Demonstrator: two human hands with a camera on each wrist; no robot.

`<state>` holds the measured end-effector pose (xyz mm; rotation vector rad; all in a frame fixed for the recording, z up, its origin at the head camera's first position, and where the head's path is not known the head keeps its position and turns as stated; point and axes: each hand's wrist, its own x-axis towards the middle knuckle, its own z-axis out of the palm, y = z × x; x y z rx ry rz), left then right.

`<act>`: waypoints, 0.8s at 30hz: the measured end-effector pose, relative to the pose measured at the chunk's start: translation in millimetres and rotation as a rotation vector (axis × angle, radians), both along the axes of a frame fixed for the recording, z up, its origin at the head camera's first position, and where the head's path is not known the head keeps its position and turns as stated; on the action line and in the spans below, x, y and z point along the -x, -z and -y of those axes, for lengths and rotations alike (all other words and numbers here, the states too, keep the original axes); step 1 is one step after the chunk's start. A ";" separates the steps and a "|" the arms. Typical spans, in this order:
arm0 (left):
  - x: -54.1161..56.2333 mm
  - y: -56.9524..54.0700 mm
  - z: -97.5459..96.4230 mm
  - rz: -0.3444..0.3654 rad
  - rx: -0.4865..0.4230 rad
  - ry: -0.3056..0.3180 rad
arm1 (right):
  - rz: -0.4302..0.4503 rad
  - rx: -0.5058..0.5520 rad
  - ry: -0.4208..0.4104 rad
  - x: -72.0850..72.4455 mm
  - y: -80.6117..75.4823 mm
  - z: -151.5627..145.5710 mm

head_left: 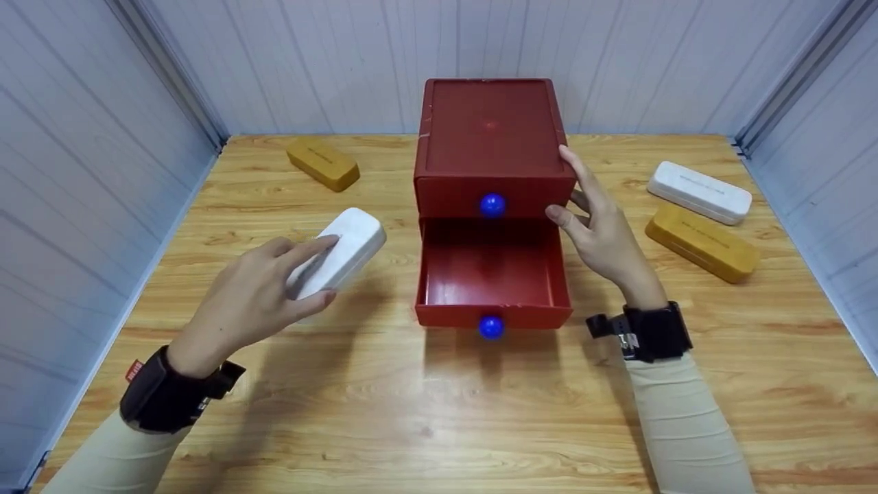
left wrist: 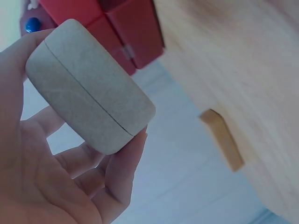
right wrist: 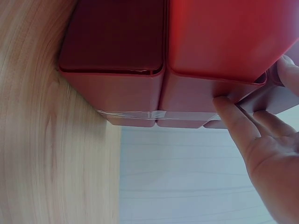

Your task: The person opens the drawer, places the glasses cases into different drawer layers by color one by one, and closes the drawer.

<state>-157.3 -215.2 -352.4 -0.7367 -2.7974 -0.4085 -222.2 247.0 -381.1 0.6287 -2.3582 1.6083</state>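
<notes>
My left hand (head_left: 254, 291) holds a white glasses case (head_left: 350, 247) above the table, left of a red drawer cabinet (head_left: 490, 127). In the left wrist view, the seam runs along the end of the held case (left wrist: 88, 86), between thumb and fingers. One drawer (head_left: 494, 315) below the top one is pulled out, with a bare red floor showing inside. At the cabinet's right front corner, my right hand (head_left: 603, 230) rests its thumb on the front and its fingers along the side. The right wrist view shows these fingers (right wrist: 233, 119) nearly straight against the side wall.
A yellow case (head_left: 322, 163) lies at the back left. On the right side lie a white case (head_left: 699, 192) and another yellow case (head_left: 703, 241), close together. Blue round knobs (head_left: 492, 204) stick out from the drawer fronts. Pale panels (head_left: 329, 62) wall the table's back and sides.
</notes>
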 end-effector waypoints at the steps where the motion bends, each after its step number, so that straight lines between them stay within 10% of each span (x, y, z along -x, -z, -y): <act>1: -1.1 -2.4 -2.7 0.001 -0.003 0.011 | -0.002 -0.003 0.001 0.0 0.1 0.0; 24: -10.6 -51.9 -71.0 0.046 0.026 0.281 | -0.005 -0.008 0.004 -0.2 0.7 -0.5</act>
